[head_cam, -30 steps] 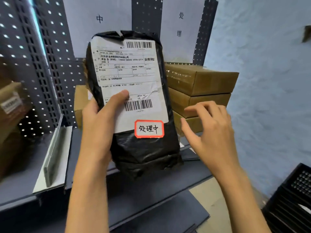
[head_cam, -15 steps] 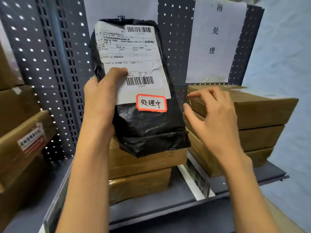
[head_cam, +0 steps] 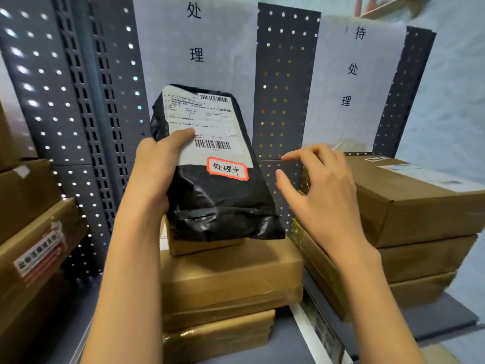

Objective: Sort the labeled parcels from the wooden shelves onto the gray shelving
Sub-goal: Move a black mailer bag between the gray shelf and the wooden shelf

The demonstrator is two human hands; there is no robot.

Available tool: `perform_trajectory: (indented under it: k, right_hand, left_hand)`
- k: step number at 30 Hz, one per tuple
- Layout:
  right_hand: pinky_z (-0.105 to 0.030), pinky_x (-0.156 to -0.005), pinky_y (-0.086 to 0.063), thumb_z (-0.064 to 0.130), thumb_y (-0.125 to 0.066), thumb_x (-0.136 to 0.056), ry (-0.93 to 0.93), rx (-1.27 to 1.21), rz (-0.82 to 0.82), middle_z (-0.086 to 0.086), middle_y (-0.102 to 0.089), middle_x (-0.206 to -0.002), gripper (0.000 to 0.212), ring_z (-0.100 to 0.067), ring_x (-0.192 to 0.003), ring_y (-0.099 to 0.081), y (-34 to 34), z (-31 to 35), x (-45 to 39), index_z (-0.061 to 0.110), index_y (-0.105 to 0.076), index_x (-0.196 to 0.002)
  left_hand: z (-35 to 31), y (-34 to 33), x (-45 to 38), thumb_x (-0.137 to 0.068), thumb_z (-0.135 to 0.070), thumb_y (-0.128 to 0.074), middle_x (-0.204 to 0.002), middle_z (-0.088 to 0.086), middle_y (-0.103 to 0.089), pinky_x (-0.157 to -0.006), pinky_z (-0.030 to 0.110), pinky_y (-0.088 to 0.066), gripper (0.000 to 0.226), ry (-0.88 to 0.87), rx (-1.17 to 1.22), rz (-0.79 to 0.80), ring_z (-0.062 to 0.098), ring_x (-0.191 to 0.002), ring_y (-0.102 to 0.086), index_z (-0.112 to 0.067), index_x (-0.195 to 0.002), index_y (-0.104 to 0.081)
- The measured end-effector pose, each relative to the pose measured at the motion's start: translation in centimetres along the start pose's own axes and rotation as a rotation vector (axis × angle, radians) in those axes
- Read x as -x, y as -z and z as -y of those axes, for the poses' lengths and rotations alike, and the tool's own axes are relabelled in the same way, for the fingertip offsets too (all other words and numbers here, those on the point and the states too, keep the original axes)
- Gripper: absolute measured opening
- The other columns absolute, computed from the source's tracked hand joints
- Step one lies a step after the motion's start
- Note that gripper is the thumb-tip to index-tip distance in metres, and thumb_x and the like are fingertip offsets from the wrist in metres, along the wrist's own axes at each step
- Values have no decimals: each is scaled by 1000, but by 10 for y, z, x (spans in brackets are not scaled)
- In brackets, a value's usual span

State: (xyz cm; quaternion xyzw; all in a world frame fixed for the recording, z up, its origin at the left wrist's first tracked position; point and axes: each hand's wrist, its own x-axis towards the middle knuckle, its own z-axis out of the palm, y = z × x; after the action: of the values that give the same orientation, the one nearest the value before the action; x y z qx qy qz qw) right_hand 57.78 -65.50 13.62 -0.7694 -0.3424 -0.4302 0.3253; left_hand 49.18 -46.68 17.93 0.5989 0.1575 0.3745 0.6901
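A black plastic parcel [head_cam: 217, 200] with a white shipping label and a red-edged handwritten sticker is held upright by my left hand [head_cam: 157, 166], thumb across the label. It hangs just above a stack of brown cardboard boxes [head_cam: 231, 282] in the middle bay of the gray shelving [head_cam: 284, 101]. My right hand [head_cam: 320, 190] hovers to the right of the parcel, fingers spread and bent, touching nothing.
A second stack of brown boxes [head_cam: 420, 219] fills the right bay, behind a low divider [head_cam: 319, 329]. More boxes [head_cam: 34, 245] stand at the left. White paper signs [head_cam: 196, 35] with black characters hang on the pegboard back. The shelf board [head_cam: 433, 321] ends at the right.
The view has swung up and left toward the middle bay. The parcel has come lower, down to the top of the middle box stack. My right hand stays beside it.
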Motion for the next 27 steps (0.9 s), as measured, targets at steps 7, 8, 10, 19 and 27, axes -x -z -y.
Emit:
perform_trajectory:
  k: [7,8,10,19,27]
  right_hand:
    - [-40,-82,-44,31,-57,-85,5,-13,8,-2,-58,-99,24,-26,-94,-51,-18,-1,-8,16,-66,-101]
    - [-40,-81,-44,31,-57,-85,3,-14,10,-2,-58,-99,24,-27,-94,-51,-20,-1,-9,16,-66,-101]
    - [-40,-80,-43,32,-57,-85,2,-14,3,-2,-58,-98,24,-26,-94,-51,-22,-2,-9,16,-66,-101]
    - [-37,-79,-40,33,-57,-86,-11,-28,6,0,-57,-98,24,-24,-92,-50,-17,1,-2,17,-66,-102]
    - [-32,-78,-35,33,-56,-86,-1,2,28,1,-57,-97,24,-21,-92,-48,3,8,18,18,-65,-102]
  left_hand:
    - [2,10,-21,-87,-23,-61,-87,6,-73,-58,23,-50,35,72,-77,-4,15,-60,-67,-2,-115,-62]
    - [1,10,-22,-87,-23,-60,-88,6,-72,-55,21,-49,37,87,-91,-3,14,-59,-66,-2,-117,-61]
    - [1,11,-24,-88,-22,-58,-85,5,-70,-49,17,-47,33,116,-118,4,12,-54,-64,-3,-115,-61]
    - [1,19,-26,-73,-51,-48,-102,11,-63,-69,34,-37,57,38,-671,-75,31,-92,-57,-5,-105,-61]
    - [2,23,21,-93,-39,-51,-127,6,-58,-91,41,-41,41,-384,-947,-349,31,-115,-53,-17,-128,-54]
